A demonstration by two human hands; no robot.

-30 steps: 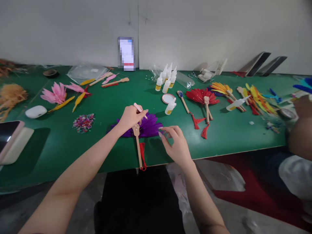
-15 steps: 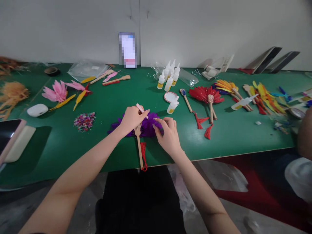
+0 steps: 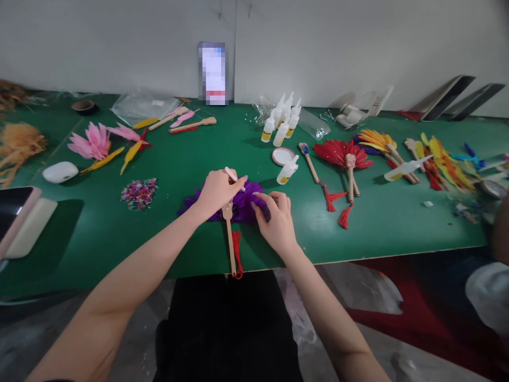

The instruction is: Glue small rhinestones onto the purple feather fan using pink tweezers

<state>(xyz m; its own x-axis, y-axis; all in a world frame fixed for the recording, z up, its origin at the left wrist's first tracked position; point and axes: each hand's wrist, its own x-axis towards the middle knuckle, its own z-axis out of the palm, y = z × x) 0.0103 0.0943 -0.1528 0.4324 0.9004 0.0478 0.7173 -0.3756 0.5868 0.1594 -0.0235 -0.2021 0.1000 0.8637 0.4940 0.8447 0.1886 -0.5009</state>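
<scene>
A purple feather fan lies near the table's front edge, its wooden handle pointing toward me and a red tassel beside the handle. My left hand is closed round a slim pale pink pen-like tool, its tip down over the feathers. That hand covers part of the fan's middle. At the fan's right edge, my right hand has thumb and fingers bent together on the purple feathers. Small pale beads show at the top of the handle.
Right of the fan stand a small glue bottle and a white dish, with several bottles behind. A red feather fan lies farther right. Colourful bits and pink feathers are at left. A phone leans on the wall.
The view has shifted slightly, so most things at the back sit a little farther right. Both hands keep nearly the same places on the fan.
</scene>
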